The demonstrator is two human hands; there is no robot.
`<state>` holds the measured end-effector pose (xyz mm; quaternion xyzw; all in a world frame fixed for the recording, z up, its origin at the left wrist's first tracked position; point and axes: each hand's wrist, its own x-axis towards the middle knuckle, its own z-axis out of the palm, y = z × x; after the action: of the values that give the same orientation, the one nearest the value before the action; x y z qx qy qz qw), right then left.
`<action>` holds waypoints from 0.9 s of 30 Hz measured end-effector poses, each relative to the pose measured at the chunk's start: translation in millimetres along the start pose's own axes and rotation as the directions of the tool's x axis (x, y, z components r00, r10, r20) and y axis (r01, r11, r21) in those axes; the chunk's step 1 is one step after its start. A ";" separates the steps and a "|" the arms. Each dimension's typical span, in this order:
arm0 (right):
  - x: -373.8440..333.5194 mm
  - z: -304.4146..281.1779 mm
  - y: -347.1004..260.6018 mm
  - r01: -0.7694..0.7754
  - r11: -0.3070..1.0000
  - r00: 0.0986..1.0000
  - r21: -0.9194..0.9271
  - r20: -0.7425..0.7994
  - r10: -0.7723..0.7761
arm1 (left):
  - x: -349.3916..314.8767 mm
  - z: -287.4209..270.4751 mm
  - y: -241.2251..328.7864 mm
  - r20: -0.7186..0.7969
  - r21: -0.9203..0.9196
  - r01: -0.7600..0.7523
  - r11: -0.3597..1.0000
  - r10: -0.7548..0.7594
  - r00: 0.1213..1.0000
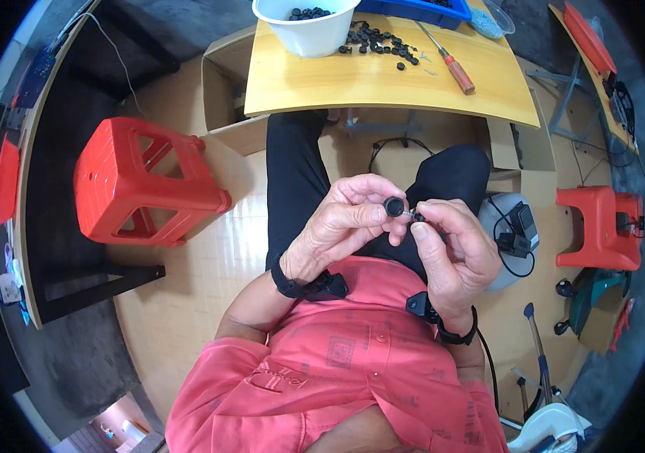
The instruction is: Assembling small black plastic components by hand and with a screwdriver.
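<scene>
Above my lap, my left hand [349,215] pinches a small round black cap [393,206] between thumb and fingers, its open hollow side showing. Close beside it, my right hand [455,245] is closed on a small dark piece [416,217] at its thumb and fingertips. A short, light-coloured spring-like bit [408,214] shows between the two hands, apparently joining the parts; I cannot tell how it is fastened. On the table beyond lie several loose black caps [375,39], with more inside a white bowl [303,29].
The yellow wooden table [322,87] carries a red-handled screwdriver [458,73], a blue tray [413,10] and a tub of pale blue beads [486,24]. Red stools [107,181] stand left and right. Cardboard boxes [224,83] sit under the table.
</scene>
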<state>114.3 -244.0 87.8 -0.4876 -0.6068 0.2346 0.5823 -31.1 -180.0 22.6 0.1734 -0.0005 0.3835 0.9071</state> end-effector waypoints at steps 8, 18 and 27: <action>24.4 14.6 17.1 0.045 0.996 0.999 -0.078 -0.009 -0.046 | 16.6 -26.3 6.3 -0.010 -0.079 0.037 0.996 -0.038 0.999; 43.4 28.0 18.1 0.046 0.976 0.999 -0.211 0.006 -0.046 | 31.8 -42.1 19.1 -0.002 -0.119 0.052 0.992 -0.052 0.999; 38.9 30.2 13.1 0.104 0.956 0.994 -0.275 -0.008 -0.111 | 29.9 -44.7 13.3 0.041 -0.122 0.040 0.992 -0.035 0.999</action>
<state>96.2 -196.4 88.8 -0.5326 -0.6522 0.1106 0.5279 -25.2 -136.5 -11.2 0.1244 -0.0385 0.3621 0.9230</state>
